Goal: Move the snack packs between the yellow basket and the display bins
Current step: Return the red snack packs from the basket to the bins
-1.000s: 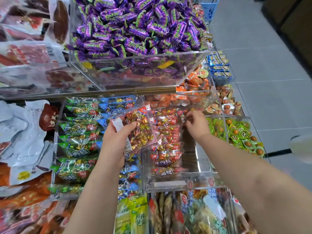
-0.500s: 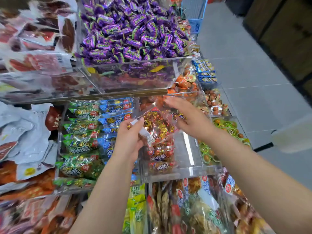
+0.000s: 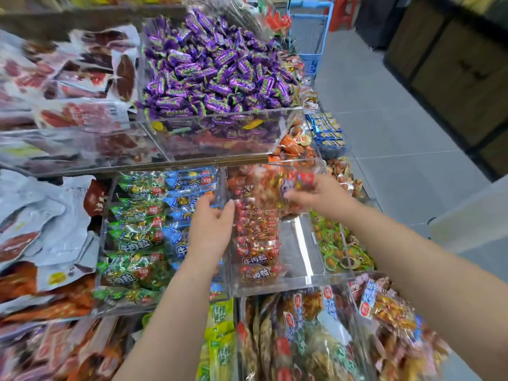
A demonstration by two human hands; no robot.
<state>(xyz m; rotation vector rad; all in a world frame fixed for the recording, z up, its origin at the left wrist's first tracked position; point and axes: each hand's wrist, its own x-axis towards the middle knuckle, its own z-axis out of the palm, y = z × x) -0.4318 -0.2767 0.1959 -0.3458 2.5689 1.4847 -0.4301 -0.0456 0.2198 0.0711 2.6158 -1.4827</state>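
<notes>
Our right grip (image 3: 324, 198) pinches a red snack pack (image 3: 299, 183) over the clear bin (image 3: 298, 251); our left grip (image 3: 211, 232) is released, empty. We keep it level, clearing the walls.

I read 牛肉粒 on the red snack packs (image 3: 255, 260) in the half-filled clear bin (image 3: 302, 279). Left of that bin, the green packs (image 3: 134, 244) carry the same 牛肉粒. Above the bin, the purple candies (image 3: 176, 112) show blurred lettering, seemingly "Крокант".
</notes>
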